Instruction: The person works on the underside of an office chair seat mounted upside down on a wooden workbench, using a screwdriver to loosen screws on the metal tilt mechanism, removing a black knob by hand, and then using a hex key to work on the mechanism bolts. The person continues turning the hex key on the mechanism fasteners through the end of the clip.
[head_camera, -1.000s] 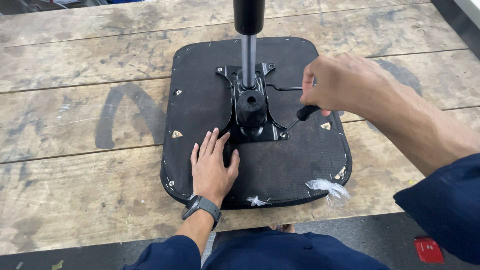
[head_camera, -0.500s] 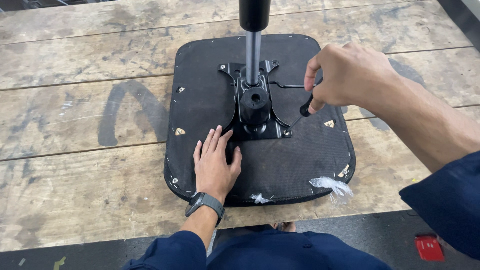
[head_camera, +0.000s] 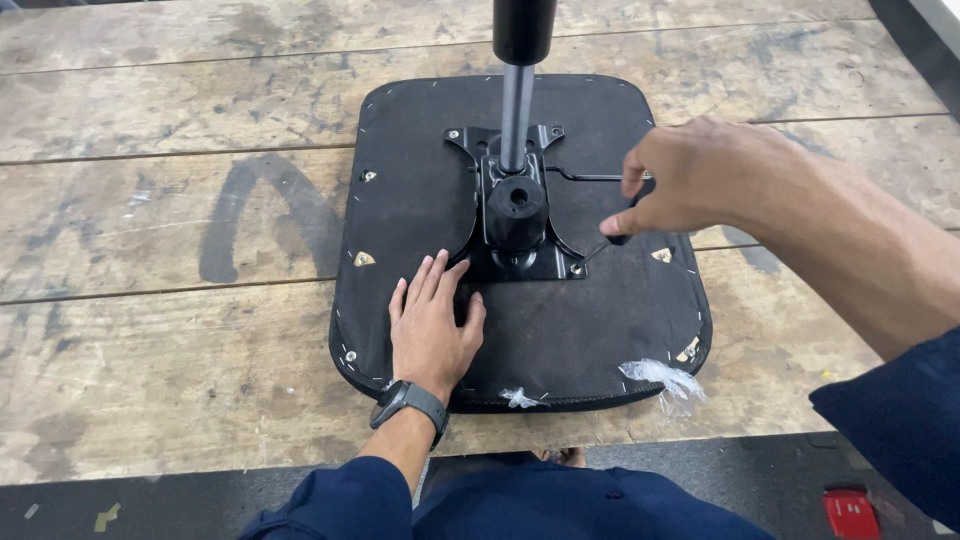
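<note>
While the left hand (head_camera: 432, 330) is pressing flat, fingers spread, on the black seat base (head_camera: 420, 180) lying upside down on the wooden bench (head_camera: 150, 300), the right hand (head_camera: 700, 175) is working beside the metal mounting plate (head_camera: 520, 235). Its grip is pinching narrow around a black tool handle (head_camera: 618, 237).

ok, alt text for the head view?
A right hand works a black-handled tool at a metal mechanism plate on an upturned black chair seat; the left hand lies flat on it, on a wooden bench.
</note>
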